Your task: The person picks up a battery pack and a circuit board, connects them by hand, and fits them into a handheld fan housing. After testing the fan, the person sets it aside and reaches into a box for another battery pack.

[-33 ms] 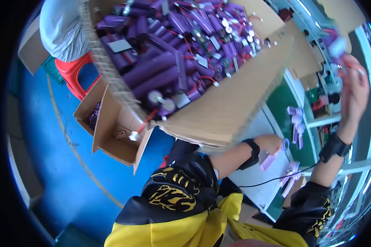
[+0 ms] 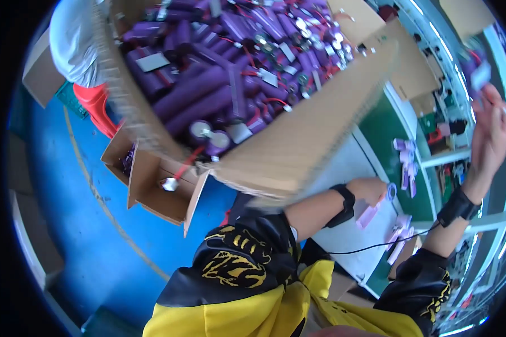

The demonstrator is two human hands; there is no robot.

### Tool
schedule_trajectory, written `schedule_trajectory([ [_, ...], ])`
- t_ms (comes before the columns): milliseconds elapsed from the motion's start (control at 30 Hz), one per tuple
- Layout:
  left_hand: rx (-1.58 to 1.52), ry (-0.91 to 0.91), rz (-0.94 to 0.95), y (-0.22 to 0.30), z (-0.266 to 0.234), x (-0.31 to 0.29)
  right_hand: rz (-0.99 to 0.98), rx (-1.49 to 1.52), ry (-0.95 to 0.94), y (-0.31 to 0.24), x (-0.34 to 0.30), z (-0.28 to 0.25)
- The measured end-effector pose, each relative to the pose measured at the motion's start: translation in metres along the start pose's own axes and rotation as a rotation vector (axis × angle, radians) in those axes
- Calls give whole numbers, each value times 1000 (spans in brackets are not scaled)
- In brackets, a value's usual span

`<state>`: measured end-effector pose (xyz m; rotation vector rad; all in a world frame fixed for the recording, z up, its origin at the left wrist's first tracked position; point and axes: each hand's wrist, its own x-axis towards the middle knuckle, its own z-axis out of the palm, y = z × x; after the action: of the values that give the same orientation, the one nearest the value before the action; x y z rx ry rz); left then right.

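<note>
My left hand (image 2: 367,191) is closed around a lilac plastic housing (image 2: 370,214), which has a ring at its top and a straight handle, above the white tabletop. Raised at the far right, my right hand (image 2: 491,129) has its fingertips at a purple battery pack (image 2: 478,74) with a white label and red wire. That pack is smeared by motion, and the exact grip on it is hard to see. In front of me a large open cardboard box (image 2: 298,151) holds a heap of purple batteries (image 2: 208,92) with red wires and white connectors.
More lilac housings (image 2: 406,165) lie on the green mat (image 2: 376,126), and others (image 2: 400,231) near the table edge. A black cable (image 2: 371,246) crosses the white table (image 2: 343,241). Left on the blue floor stand smaller open boxes (image 2: 157,196) and a red stool (image 2: 94,104).
The big box of batteries appears slightly further left in view. My right hand and the battery pack have shifted a little to the right. My left hand still holds the lilac housing.
</note>
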<state>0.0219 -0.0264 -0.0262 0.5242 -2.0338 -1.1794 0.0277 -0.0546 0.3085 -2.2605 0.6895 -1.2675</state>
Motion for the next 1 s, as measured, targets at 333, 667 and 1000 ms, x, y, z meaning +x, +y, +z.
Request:
schedule_trajectory([
  [333, 104, -179, -84, 22, -35, -10, 711, 227, 409, 79, -244, -23],
  [667, 88, -351, -205, 48, -63, -32, 636, -226, 266, 111, -328, 34],
  [1000, -21, -267, -358, 65, -77, -37, 373, -366, 142, 106, -313, 47],
])
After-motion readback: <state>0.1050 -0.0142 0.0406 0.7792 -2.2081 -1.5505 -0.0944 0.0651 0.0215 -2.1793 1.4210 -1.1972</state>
